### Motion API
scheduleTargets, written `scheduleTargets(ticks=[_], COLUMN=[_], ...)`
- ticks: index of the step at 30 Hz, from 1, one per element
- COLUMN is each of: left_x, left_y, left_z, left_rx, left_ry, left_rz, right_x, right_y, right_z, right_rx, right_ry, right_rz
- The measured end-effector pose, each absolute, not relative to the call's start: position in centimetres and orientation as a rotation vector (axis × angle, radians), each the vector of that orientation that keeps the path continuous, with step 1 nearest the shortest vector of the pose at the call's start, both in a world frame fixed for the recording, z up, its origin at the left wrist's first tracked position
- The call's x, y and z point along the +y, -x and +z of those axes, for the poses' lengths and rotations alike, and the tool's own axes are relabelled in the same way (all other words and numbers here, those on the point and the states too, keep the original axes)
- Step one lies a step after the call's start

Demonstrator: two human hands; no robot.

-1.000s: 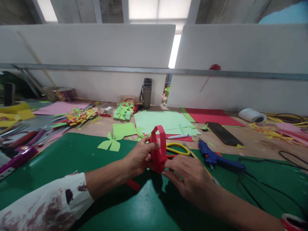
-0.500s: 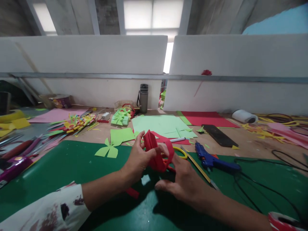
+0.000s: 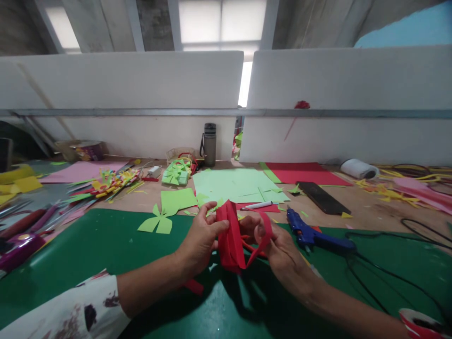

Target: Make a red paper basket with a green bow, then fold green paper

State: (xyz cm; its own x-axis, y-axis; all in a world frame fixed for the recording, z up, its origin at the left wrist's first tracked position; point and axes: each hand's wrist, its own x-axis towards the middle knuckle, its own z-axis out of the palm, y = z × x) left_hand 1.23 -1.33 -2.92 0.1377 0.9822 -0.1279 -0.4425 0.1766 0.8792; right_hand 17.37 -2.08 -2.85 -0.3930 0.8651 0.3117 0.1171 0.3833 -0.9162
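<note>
Above a green cutting mat [image 3: 106, 245], both my hands work a folded red paper strip [image 3: 229, 240]. My left hand [image 3: 199, 238] pinches the stacked folds from the left side. My right hand [image 3: 278, 247] grips the loose end of the strip, which curves in a loop round its fingers. Yellow-handled scissors lie mostly hidden behind the paper and my right hand. A small red scrap [image 3: 194, 286] rests on the mat under my left wrist.
A blue glue gun [image 3: 314, 235] with a black cord [image 3: 388, 278] lies right of my hands. Light green sheets [image 3: 236, 183], a green cut-out [image 3: 157, 223], a pen [image 3: 257, 205], a black slab [image 3: 323, 197], red paper [image 3: 303, 172] and a grey bottle [image 3: 209, 143] lie beyond. Craft clutter fills the left side.
My right hand has lifted off the mat and taken hold of the strip's loose end. The tall loop has been folded down into the stack held by my left hand.
</note>
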Motion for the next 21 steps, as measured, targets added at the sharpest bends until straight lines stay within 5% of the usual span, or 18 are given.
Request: scheduleTargets(ticks=[21], left_x=[-0.7], left_y=[-0.7], left_z=[-2.7], left_rx=[0.894], left_ry=[-0.818], left_rz=[1.310], right_x=[-2.0], right_y=[-17.0], right_z=[-2.4], right_rx=[-1.704], right_ry=[1.084], right_rz=[1.010])
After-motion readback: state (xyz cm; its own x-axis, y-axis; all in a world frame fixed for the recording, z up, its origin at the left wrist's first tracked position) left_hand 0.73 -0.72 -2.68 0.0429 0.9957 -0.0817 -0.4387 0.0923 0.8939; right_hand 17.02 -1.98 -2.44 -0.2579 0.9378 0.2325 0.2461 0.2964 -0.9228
